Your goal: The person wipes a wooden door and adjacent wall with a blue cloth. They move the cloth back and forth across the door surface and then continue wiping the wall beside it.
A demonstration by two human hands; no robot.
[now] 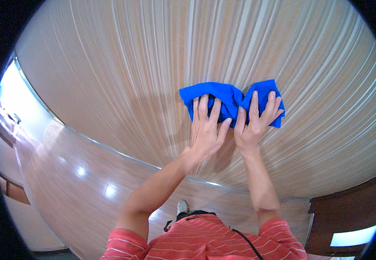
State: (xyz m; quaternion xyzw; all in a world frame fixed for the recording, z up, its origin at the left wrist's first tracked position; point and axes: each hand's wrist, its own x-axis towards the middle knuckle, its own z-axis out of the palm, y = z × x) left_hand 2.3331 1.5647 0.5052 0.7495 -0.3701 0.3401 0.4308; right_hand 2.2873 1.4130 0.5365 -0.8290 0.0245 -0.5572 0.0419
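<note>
A crumpled blue cloth (215,89) lies pressed against a wall (155,65) covered in vertically striped beige, white and tan wallpaper. My left hand (206,131) holds the cloth's left half, its fingers on the folds and the thumb pointing toward the other hand. On the right half, my right hand (254,125) presses with spread fingers, and part of the fabric sticks out beyond them. The two thumbs are close together but apart, below the fold at the cloth's middle. Fabric under the palms is hidden.
A shiny metal baseboard strip (126,156) runs where the wall meets the wood-look floor (87,191). Dark brown wooden furniture or panelling (347,214) stands at the lower right. A bright opening (22,100) is at the far left. One of my shoes (182,206) shows below.
</note>
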